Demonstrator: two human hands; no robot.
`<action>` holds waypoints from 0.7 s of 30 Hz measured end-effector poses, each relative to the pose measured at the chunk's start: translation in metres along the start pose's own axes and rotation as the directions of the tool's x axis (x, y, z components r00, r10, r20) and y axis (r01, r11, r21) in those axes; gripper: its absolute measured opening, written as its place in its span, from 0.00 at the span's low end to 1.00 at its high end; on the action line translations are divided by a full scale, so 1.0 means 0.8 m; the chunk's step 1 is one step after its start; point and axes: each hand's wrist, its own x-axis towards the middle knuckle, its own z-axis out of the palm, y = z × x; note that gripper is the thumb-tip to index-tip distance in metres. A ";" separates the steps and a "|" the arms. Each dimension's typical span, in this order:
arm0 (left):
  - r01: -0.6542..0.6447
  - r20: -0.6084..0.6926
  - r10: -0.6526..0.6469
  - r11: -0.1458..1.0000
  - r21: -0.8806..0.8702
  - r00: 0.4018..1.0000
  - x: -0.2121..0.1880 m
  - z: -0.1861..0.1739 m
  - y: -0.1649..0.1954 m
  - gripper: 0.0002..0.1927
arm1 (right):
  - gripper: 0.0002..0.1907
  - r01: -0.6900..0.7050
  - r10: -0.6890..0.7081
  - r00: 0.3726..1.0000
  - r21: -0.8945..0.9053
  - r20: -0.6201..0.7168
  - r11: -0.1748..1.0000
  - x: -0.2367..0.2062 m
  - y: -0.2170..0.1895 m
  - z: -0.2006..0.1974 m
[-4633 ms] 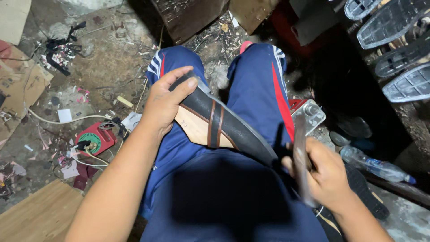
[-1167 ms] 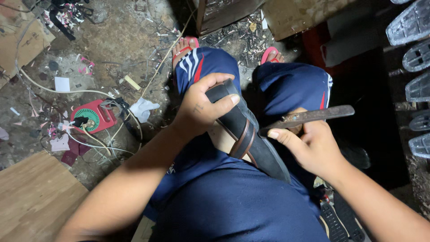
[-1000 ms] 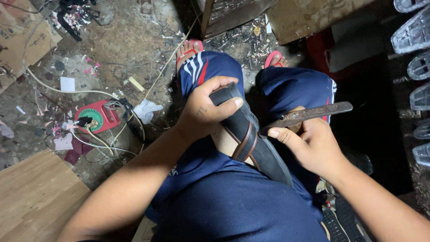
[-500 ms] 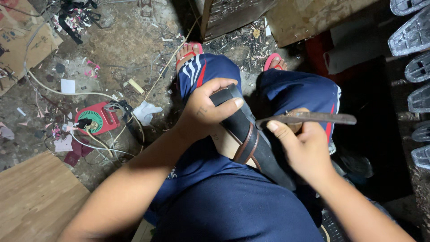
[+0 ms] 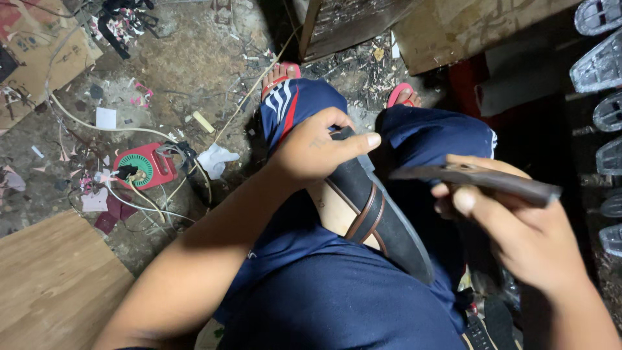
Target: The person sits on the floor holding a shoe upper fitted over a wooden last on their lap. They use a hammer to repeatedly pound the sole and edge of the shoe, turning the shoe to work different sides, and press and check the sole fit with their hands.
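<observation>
A dark sandal point(image 5: 382, 217) with brown straps and a tan insole lies across my lap, on blue trousers with red and white stripes. My left hand point(image 5: 317, 148) grips its toe end, thumb pressed along the upper edge. My right hand point(image 5: 518, 227) is raised just right of the sandal and holds a long, flat, dark metal tool point(image 5: 476, 179) that points left toward my left thumb. The tool's tip hangs slightly above the sandal and does not touch it. My feet in red flip-flops point(image 5: 280, 72) rest on the floor beyond my knees.
A red round device point(image 5: 144, 168) with wires sits on the dirty floor at left, amid scraps and a white cable. A wooden board point(image 5: 58, 285) lies at lower left. Cardboard and a wooden frame stand ahead. Several clear shoe forms point(image 5: 599, 65) line the right edge.
My right hand has lifted the flat tool up and to the right, away from the sandal's edge. My left hand keeps its grip on the sandal's toe end.
</observation>
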 end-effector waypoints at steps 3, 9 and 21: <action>0.008 0.025 -0.007 0.998 -0.070 1.000 0.000 0.003 0.004 0.24 | 0.14 0.004 -0.004 0.999 -0.022 0.032 1.000 0.026 0.019 0.008; 0.051 0.001 -0.051 0.997 -0.054 0.999 0.001 0.003 0.010 0.24 | 0.14 -0.086 0.099 0.992 -0.153 0.074 0.984 0.058 0.037 0.001; 0.083 -0.125 -0.051 0.961 0.263 0.991 -0.003 -0.001 0.024 0.25 | 0.08 0.083 0.049 0.962 -0.460 0.267 0.884 0.100 -0.006 0.036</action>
